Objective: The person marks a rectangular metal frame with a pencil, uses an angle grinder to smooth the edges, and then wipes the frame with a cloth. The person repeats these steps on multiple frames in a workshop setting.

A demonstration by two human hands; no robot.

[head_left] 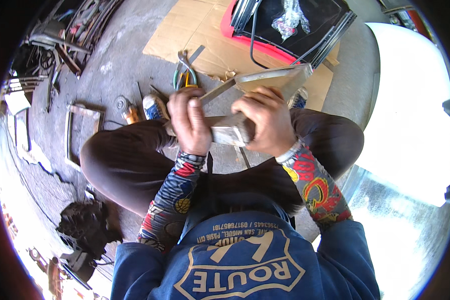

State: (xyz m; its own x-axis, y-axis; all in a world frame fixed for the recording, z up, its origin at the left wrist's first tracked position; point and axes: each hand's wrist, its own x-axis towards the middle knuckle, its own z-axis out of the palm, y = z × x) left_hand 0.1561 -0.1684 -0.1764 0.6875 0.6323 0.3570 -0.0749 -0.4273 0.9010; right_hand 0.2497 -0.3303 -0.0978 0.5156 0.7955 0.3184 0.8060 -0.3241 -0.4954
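Both my hands grip a rectangular metal frame (226, 134), raised above my lap and tilted. My left hand (190, 122) is wrapped around its left side, fingers together. At the near right corner, my right hand (266, 120) is closed on the frame with bent fingers. Part of the frame is hidden behind my hands. Just beyond my left hand, on the floor, lie pliers (186, 60) and a tool with teal and yellow handles (187, 80). My crossed legs (130, 160) in dark trousers are under the frame.
A similar metal frame (69, 137) and an orange power tool (131, 114) lie left of my knee. Ahead, cardboard (177, 32) lies beneath a red-edged black panel (317, 27) with metal rails. A large white panel (410, 110) stands at right. Scrap metal (60, 45) fills the far left.
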